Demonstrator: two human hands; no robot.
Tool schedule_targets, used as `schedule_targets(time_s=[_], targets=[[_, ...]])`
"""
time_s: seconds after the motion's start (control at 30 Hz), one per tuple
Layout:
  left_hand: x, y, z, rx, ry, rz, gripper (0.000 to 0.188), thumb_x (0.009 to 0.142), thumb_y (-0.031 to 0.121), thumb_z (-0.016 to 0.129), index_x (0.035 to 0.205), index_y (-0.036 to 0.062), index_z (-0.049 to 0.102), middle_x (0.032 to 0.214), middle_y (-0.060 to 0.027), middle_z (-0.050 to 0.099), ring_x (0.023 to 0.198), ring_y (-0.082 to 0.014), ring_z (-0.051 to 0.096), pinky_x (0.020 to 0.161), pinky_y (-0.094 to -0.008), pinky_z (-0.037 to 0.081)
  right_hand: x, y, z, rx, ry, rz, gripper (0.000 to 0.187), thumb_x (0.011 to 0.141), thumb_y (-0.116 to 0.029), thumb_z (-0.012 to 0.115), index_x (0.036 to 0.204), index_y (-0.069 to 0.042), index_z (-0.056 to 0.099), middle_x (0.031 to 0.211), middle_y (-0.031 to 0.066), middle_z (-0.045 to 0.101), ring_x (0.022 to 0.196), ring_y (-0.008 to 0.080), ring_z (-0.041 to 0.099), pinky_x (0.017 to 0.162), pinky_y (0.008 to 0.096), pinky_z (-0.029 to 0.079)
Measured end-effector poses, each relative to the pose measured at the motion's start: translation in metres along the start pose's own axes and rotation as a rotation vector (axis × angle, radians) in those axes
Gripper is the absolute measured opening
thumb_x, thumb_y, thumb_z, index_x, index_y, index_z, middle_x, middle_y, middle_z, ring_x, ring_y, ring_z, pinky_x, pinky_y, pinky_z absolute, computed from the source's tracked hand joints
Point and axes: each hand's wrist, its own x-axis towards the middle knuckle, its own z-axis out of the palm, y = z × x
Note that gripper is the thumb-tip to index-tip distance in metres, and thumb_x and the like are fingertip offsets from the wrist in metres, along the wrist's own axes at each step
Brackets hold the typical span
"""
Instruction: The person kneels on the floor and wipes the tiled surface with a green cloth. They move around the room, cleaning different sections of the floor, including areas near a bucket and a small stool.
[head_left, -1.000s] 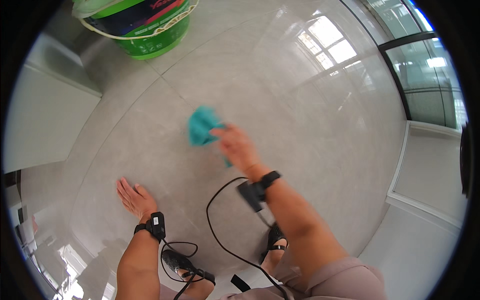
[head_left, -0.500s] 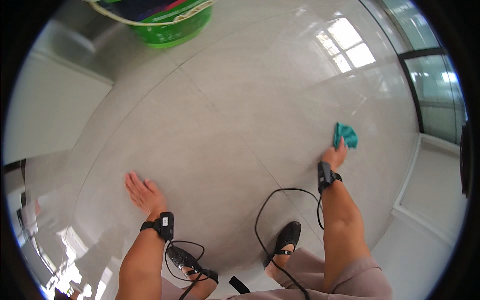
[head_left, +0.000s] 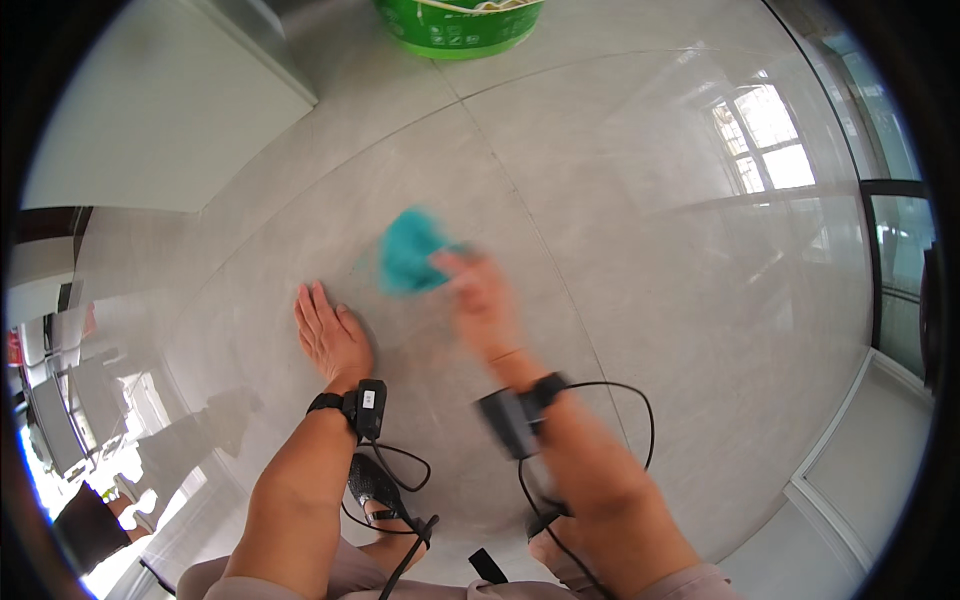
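My right hand is closed on a teal cloth over the grey tiled floor, in front of me. Both hand and cloth are smeared by motion. My left hand rests flat on the floor to the left, palm down, with its fingers stretched out and nothing in it. A black device is strapped to each wrist, with a black cable running back toward my body.
At the far edge stands a green bucket with a pale handle. A white panel rises at the far left. Glass panes with a dark frame and white panelling line the right side. My black shoe is near my left arm.
My right hand has swept the cloth from the right across to the middle left. The view has shifted, so the bucket appears farther right and higher. My left hand remains spread on the floor.
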Motion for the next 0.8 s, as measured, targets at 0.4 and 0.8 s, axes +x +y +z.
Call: schedule_targets(time_s=[0.4,0.8], targets=[[-0.001,0.008,-0.006,0.006,-0.045,-0.023,0.052,0.095,0.025,0.037,0.145,0.0124,0.029,0.154,-0.0093,0.021,0.141,-0.0312,0.019,0.112,-0.0457,0.017,0.104,0.058,-0.258,-1.030,0.713,0.041,0.049,0.082,-0.008,0.056,0.131,-0.010,0.053,0.135,0.0222,0.048,0.127,0.0398,0.041,0.105,0.0434,0.034],[0.001,-0.002,0.000,-0.270,0.015,-0.022,0.047,0.095,0.022,0.040,0.140,0.0101,0.038,0.148,-0.0097,0.032,0.138,-0.0311,0.026,0.111,-0.0437,0.021,0.002,-0.007,0.062,-0.461,-0.422,-0.230,0.056,0.083,-0.004,0.057,0.137,-0.005,0.042,0.144,0.0194,0.037,0.130,0.0364,0.039,0.108,0.0415,0.032]])
